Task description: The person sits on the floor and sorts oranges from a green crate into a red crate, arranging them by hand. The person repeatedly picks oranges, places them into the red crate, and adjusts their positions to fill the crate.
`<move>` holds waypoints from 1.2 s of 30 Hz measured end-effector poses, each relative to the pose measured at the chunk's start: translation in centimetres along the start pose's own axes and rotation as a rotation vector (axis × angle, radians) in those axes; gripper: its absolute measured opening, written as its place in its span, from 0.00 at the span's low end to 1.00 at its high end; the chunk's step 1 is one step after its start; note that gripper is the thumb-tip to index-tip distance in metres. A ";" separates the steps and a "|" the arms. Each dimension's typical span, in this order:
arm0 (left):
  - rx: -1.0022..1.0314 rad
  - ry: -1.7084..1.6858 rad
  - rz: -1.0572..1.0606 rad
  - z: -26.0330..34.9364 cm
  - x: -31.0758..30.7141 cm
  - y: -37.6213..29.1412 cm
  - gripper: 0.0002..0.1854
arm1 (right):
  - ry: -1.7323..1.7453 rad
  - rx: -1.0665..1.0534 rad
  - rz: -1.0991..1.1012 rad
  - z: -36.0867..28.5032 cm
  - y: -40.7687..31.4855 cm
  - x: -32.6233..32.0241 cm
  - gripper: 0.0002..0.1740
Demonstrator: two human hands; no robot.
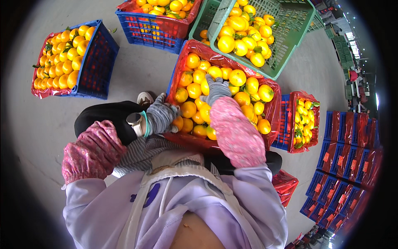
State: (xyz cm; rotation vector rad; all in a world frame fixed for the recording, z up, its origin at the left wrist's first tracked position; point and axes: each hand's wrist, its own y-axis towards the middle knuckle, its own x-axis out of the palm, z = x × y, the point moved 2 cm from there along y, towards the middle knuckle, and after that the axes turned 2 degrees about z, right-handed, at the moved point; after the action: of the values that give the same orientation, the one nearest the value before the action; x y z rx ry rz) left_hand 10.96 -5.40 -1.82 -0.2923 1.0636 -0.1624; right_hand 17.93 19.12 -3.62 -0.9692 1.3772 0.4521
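Before me stands a blue plastic crate lined with red plastic film, filled with loose orange citrus fruit, some with green leaves. My right hand, in a grey knit glove, lies on the fruit near the crate's middle. One fruit shows between its thumb and fingers; whether they grip it is hidden by the hand. At the crate's near left rim is my left hand, in a striped grey glove, its fingers apart, beside an orange fruit.
A green plastic crate of fruit leans over the far rim. Other fruit-filled blue crates stand at the left, behind and at the right. Stacked blue crates with red film rise farther right. Grey floor lies between crates.
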 end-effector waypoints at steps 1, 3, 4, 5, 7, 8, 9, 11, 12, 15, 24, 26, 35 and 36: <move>0.008 -0.025 0.010 -0.1 -0.2 -0.2 0.27 | -0.028 -0.031 -0.069 -0.6 0.1 -0.3 0.49; 0.021 -0.136 -0.014 -0.2 -0.6 -0.8 0.29 | -0.075 0.045 -0.166 -0.6 0.1 -2.2 0.51; 0.037 -0.044 0.007 -0.1 -0.7 -1.3 0.29 | -0.051 0.092 -0.174 -0.5 -0.2 -3.3 0.52; 0.026 0.051 0.045 0.0 -0.7 -1.7 0.29 | 0.473 -0.081 -0.043 -1.1 -1.0 -4.1 0.52; -0.014 0.182 0.086 0.4 -0.6 -2.2 0.29 | 1.462 -0.094 -0.204 -2.3 -3.2 -3.3 0.45; -0.026 0.200 0.070 0.3 -0.6 -2.3 0.29 | 1.791 -0.173 -0.225 -3.9 -4.8 -1.6 0.47; -0.017 0.199 0.061 0.4 -0.6 -2.4 0.29 | 1.799 -0.222 -0.201 -5.3 -6.0 0.4 0.49; 0.014 0.199 0.071 0.4 -0.7 -2.5 0.29 | 1.644 -0.214 0.002 -6.7 -7.6 4.6 0.50; 0.002 0.161 0.030 0.4 -0.6 -2.6 0.29 | 1.546 -0.164 0.007 -6.7 -7.8 6.2 0.50; -0.012 0.133 0.064 0.3 -0.7 -2.6 0.28 | 0.743 -0.411 0.274 -6.2 -7.6 8.0 0.51; -0.014 0.343 0.353 1.9 1.0 -2.7 0.18 | 0.841 -0.318 -0.129 -5.2 -8.3 6.7 0.41; 0.021 0.367 0.413 1.9 0.7 -2.3 0.18 | 0.021 -0.308 0.096 -6.1 -8.6 7.2 0.41; 0.187 0.315 -0.043 0.2 -3.0 1.4 0.26 | 0.385 -0.507 0.456 -4.4 -8.5 -1.1 0.26; 0.135 0.198 -0.003 0.1 -3.6 1.9 0.26 | 0.002 -0.279 0.218 -1.7 -7.9 -2.2 0.17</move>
State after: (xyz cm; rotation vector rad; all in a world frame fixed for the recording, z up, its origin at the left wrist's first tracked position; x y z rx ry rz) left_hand 9.35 -2.60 0.62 -0.1580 1.2417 -0.2690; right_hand 22.58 13.94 1.00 -1.0479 1.4528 0.8244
